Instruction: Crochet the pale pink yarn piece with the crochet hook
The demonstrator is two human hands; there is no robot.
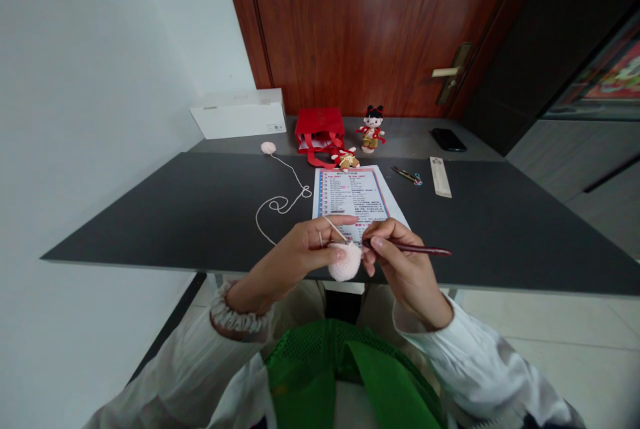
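Two hands are shown above a dark tabletop [150,222]. A pale pink crocheted ball [345,262] is pinched between thumb and fingers of the left hand [295,259], with yarn [290,172] led over its forefinger. A dark red crochet hook [415,249] is pinched by the right hand [400,269], just beside the ball. A printed sheet [353,199] lies beyond. A red paper gift bag [320,126] and a white cardboard box [239,114] stand on a grey shelf [400,139], their contents hidden.

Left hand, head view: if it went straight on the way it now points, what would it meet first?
Probably the right hand, just past the fingertips of the left hand, which holds a pink crocheted ball. The right hand holds a dark red crochet hook. Depth is unclear; the hands may already touch.
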